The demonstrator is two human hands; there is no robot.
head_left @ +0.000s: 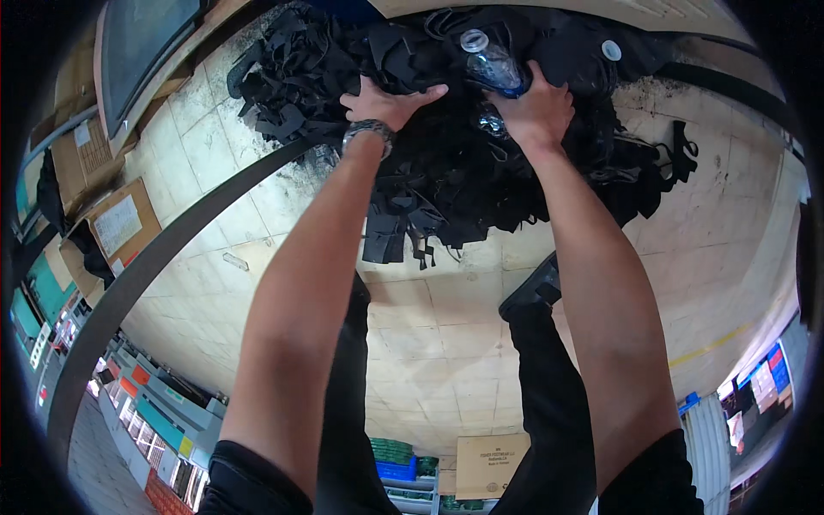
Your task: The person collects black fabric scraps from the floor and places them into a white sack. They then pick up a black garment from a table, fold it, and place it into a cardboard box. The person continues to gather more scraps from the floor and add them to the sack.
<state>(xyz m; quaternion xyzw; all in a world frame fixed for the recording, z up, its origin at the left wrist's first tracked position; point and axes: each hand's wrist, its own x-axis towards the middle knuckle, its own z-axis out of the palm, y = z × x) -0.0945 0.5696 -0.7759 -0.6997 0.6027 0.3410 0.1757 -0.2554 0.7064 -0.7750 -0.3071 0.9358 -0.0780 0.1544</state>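
A heap of black fabric scraps (412,197) lies on the floor in front of me. My left hand (390,107), a band on its wrist, rests on the heap with thumb and fingers spread. Between the thumb and index finger of my right hand (539,112) is the lower end of a clear plastic bottle (493,64). The bottle lies tilted, its open mouth pointing away from me. Just below this hand, a crumpled clear piece (491,122) shows among the scraps. A round white disc (610,50) sits on the heap to the right.
Cardboard boxes (124,219) stand at the left. A dark curved band (202,202) crosses the left side up to the heap. My shoe (532,287) is close to the heap's near edge. Behind my legs are a carton (489,468) and a blue tray (395,471).
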